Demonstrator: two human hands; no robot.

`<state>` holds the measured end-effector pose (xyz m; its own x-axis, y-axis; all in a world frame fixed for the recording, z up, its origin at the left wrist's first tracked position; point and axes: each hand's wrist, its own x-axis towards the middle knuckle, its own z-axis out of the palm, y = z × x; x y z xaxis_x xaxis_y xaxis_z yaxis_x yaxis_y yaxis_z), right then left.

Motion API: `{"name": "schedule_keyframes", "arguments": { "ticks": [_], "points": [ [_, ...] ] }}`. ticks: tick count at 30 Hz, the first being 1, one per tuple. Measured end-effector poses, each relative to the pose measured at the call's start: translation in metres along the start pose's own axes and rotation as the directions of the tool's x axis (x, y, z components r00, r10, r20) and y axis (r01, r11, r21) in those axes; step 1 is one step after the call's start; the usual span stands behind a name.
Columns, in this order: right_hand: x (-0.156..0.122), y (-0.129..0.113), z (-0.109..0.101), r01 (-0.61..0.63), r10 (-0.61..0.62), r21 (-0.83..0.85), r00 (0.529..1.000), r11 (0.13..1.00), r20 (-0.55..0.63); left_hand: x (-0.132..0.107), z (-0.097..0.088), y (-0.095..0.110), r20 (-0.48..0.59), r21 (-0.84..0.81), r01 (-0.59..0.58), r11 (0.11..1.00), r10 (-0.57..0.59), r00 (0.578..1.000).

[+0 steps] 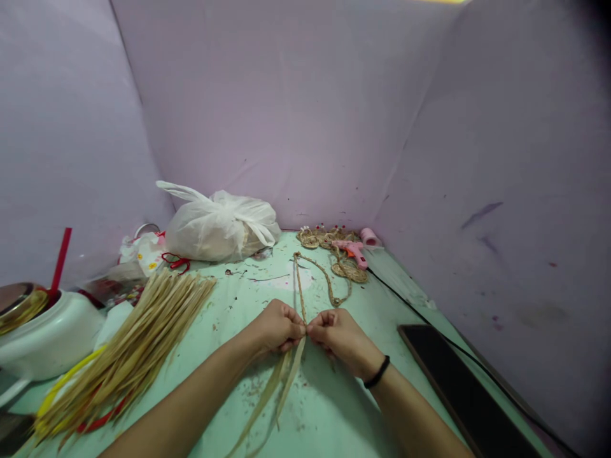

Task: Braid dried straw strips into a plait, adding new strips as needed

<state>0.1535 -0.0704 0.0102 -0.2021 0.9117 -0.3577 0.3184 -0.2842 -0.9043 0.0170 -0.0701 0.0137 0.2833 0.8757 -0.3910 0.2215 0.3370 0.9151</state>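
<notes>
The left hand and right hand meet fingertip to fingertip, both pinching the braided cord just above the green tabletop; its loose strips trail towards the person. Left of them lies a bundle of dry strips. Beyond it, a knotted white plastic bag bulges around something pale, unclear through the film. At the far left, a red stick rises from a white pot.

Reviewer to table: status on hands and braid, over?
Left hand, right hand: together at lower end of braid. Loose strips trailing below. Pink glue gun beyond, apart from both.
</notes>
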Motion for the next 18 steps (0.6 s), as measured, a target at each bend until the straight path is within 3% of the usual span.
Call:
{"name": "schedule_keyframes", "arguments": {
  "ticks": [4, 9, 18],
  "points": [
    [0.004, 0.004, -0.001, 0.032, -0.032, -0.028, 0.999, 0.999, -0.002, -0.004, -0.001, 0.005, 0.035, 0.136, 0.018, 0.991, -0.023, 0.999],
    [0.006, 0.008, 0.002, 0.025, -0.025, -0.042, 1.000, 0.999, -0.010, -0.008, -0.008, 0.006, -0.020, 0.251, 0.090, 0.964, -0.088, 0.996],
    [0.007, 0.013, 0.005, 0.001, -0.002, 0.045, 0.999, 0.999, 0.034, -0.004, -0.007, 0.003, -0.068, 0.196, 0.146, 0.970, -0.135, 0.988]
  ]
}}
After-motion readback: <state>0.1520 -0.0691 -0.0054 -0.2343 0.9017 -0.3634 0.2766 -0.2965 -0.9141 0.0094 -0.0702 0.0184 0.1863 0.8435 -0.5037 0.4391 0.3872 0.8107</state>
